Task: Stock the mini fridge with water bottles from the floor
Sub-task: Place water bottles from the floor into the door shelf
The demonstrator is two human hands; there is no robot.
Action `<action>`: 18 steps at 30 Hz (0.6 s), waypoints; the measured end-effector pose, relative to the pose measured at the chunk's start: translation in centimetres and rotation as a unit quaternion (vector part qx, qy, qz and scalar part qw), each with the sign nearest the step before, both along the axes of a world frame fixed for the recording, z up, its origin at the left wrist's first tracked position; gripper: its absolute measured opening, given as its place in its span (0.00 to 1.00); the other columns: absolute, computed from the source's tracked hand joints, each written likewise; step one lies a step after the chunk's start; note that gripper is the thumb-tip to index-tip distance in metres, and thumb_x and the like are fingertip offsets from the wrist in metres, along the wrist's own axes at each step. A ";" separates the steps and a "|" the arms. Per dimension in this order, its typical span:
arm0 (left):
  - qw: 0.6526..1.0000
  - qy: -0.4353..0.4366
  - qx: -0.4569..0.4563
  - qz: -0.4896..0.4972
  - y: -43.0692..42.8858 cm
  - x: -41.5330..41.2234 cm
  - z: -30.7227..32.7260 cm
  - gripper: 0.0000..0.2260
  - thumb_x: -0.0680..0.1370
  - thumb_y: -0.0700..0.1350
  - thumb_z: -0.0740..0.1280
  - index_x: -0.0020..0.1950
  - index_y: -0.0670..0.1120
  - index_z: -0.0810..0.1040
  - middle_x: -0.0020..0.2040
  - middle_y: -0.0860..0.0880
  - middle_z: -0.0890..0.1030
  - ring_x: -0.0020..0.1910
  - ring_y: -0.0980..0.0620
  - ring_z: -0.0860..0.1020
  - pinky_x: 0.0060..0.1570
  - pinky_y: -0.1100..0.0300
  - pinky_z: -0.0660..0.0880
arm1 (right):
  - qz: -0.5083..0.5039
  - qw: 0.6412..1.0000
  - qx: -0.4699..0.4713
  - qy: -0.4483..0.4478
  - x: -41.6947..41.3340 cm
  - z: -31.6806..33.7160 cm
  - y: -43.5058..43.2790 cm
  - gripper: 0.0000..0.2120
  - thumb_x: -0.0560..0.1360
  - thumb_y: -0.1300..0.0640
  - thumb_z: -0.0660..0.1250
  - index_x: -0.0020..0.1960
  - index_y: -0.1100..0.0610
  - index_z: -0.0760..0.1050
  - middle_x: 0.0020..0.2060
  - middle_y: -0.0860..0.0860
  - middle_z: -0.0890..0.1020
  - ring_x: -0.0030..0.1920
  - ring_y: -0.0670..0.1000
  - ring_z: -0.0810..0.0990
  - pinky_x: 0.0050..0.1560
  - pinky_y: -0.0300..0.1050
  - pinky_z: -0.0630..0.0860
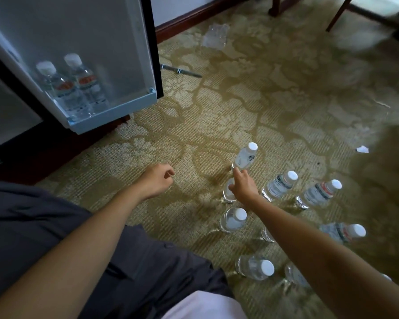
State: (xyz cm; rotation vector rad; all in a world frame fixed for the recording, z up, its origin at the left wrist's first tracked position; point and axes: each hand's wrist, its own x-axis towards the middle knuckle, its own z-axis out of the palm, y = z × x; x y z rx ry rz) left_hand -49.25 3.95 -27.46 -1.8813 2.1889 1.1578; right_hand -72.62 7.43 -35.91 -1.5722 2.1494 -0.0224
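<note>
My carpeted floor (217, 116) carries a cluster of standing water bottles (279, 187), well to the right of the fridge door (101, 42). A metal rod (182, 71) lies just beyond that door, a clear plastic wrap (214, 35) farther beyond, and a paper scrap (362, 149) far right.

Two bottles (85, 88) stand side by side in the fridge door shelf (115, 113), at left. More bottles (279, 186) stand in rows on the carpet (263, 100) to its right; wrap (214, 35) lies behind them.

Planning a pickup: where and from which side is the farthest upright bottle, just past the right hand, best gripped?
Probably wrap the farthest bottle round its labelled middle, coming from its left: it stands upright, bare carpet lies there, and a nearer bottle crowds its near side.
</note>
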 end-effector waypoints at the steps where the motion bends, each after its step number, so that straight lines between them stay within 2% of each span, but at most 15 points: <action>1: 1.000 0.004 0.001 -0.001 0.0 0.0 0.0 0.14 0.79 0.40 0.60 0.63 0.43 0.74 0.61 0.44 0.77 0.50 0.52 0.73 0.45 0.61 0.70 | 0.016 1.000 0.000 -0.005 0.0 0.2 -0.3 0.23 0.75 0.61 0.64 0.68 0.59 0.62 0.65 0.60 0.69 0.54 0.58 0.77 0.50 0.46 0.75; 5: 1.000 0.023 0.016 -0.002 -0.3 0.1 0.0 0.15 0.77 0.39 0.62 0.65 0.44 0.73 0.58 0.46 0.77 0.48 0.52 0.75 0.38 0.67 0.72 | 0.103 0.994 -0.021 -0.023 1.1 1.0 -1.5 0.15 0.72 0.61 0.68 0.56 0.62 0.71 0.56 0.58 0.76 0.52 0.56 0.77 0.44 0.41 0.68; 9: 0.999 0.025 0.043 -0.013 -0.9 0.6 0.2 0.18 0.76 0.39 0.64 0.66 0.45 0.71 0.60 0.46 0.76 0.50 0.52 0.74 0.35 0.69 0.68 | 0.134 0.984 -0.057 -0.102 3.4 3.1 -2.9 0.14 0.69 0.62 0.71 0.53 0.63 0.75 0.50 0.56 0.80 0.45 0.49 0.74 0.36 0.31 0.65; 12: 0.999 0.020 0.032 -0.007 -1.9 1.4 0.8 0.19 0.76 0.38 0.65 0.67 0.45 0.71 0.63 0.45 0.75 0.53 0.51 0.75 0.41 0.66 0.71 | 0.197 0.967 -0.063 -0.149 5.9 5.4 -4.5 0.13 0.69 0.60 0.71 0.52 0.60 0.76 0.45 0.50 0.77 0.44 0.46 0.73 0.32 0.26 0.61; 14: 1.000 0.017 0.024 -0.001 -2.7 2.3 1.4 0.22 0.74 0.37 0.67 0.67 0.45 0.70 0.63 0.44 0.75 0.57 0.48 0.75 0.48 0.61 0.73 | 0.240 0.953 -0.077 -0.171 7.8 7.2 -5.7 0.12 0.68 0.60 0.71 0.51 0.59 0.77 0.43 0.47 0.75 0.43 0.46 0.72 0.33 0.27 0.61; 18: 0.998 0.035 0.053 0.022 -4.4 4.8 2.5 0.30 0.71 0.37 0.72 0.70 0.46 0.65 0.65 0.44 0.73 0.62 0.46 0.73 0.57 0.55 0.73 | 0.303 0.919 -0.114 -0.226 11.8 10.1 -8.4 0.10 0.67 0.61 0.72 0.48 0.59 0.78 0.42 0.48 0.77 0.41 0.47 0.75 0.37 0.32 0.68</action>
